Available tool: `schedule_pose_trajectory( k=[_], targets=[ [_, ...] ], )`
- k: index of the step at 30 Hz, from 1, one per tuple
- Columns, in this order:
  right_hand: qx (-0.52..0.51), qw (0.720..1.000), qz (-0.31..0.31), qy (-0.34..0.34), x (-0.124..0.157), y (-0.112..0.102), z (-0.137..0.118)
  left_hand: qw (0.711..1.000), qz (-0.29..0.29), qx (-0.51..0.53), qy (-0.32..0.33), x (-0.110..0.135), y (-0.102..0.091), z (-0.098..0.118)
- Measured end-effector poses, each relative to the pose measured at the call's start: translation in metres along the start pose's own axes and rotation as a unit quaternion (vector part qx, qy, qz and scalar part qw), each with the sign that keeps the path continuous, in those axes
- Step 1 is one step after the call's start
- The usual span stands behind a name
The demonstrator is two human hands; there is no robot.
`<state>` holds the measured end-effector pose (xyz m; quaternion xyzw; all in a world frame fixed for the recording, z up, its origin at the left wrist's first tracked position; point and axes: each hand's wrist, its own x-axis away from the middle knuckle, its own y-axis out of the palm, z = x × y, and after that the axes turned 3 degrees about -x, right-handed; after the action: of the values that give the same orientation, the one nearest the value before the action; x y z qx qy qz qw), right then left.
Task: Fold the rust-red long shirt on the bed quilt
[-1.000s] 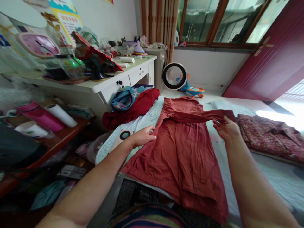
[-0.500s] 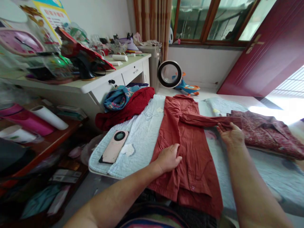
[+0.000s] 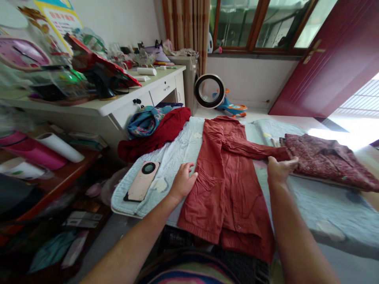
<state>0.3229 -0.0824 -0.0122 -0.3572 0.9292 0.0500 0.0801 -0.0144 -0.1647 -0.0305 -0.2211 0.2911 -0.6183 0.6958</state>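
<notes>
A rust-red long-sleeved shirt (image 3: pixel 239 189) lies spread on the light blue quilted cover, its collar at the far end. One sleeve is stretched out to the right across it. Beside the shirt's left edge, my left hand (image 3: pixel 184 182) hovers with loosely bent, parted fingers and nothing in them. At the cuff end of the sleeve is my right hand (image 3: pixel 280 169), touching the cloth. Its thumb points away to the right, while some fingers are hidden by the cuff. A folded maroon patterned garment (image 3: pixel 331 161) lies just past the right hand.
A pink phone (image 3: pixel 142 181) rests on the quilted cover (image 3: pixel 174 157) at left. Behind it are a dark red cloth (image 3: pixel 168 134) and a blue floral cloth (image 3: pixel 145 122). A cluttered desk (image 3: pixel 142 88) stands at the left, a washing machine with its round door (image 3: pixel 209 91) open at the back.
My left hand has let go of the shirt front and moved left off it. My right hand has shifted slightly left with the cuff, and its thumb has swung outward.
</notes>
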Motion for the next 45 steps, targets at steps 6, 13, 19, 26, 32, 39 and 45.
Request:
schedule_pose_trajectory(
  k=[6, 13, 19, 26, 32, 39, 45],
  targets=[
    [0.161, 0.944, -0.223, -0.181, 0.071, 0.022, -0.025, 0.998, -0.014, -0.045, -0.040, -0.010, 0.008, 0.010],
    [0.175, 0.797, -0.533, -0.222, 0.146, 0.050, -0.025, 0.994, -0.009, 0.042, -0.099, -0.018, 0.005, 0.002],
    [0.205, 0.778, -0.546, -0.233, 0.158, 0.055, -0.004, 0.966, -0.087, 0.201, -0.140, -0.011, 0.007, -0.009],
    [0.182, 0.794, -0.551, -0.180, 0.153, 0.055, -0.001, 0.997, -0.022, -0.071, 0.020, -0.005, 0.000, -0.003],
    [0.134, 0.819, -0.537, -0.151, 0.151, 0.052, 0.006, 0.990, -0.046, -0.125, 0.052, -0.005, 0.002, 0.007],
    [0.099, 0.830, -0.515, -0.188, 0.153, 0.050, 0.014, 0.981, -0.074, -0.176, 0.015, 0.000, 0.003, 0.013],
    [0.168, 0.805, -0.514, -0.243, 0.157, 0.049, 0.009, 0.994, -0.088, -0.058, -0.039, -0.005, 0.009, 0.010]
  ],
)
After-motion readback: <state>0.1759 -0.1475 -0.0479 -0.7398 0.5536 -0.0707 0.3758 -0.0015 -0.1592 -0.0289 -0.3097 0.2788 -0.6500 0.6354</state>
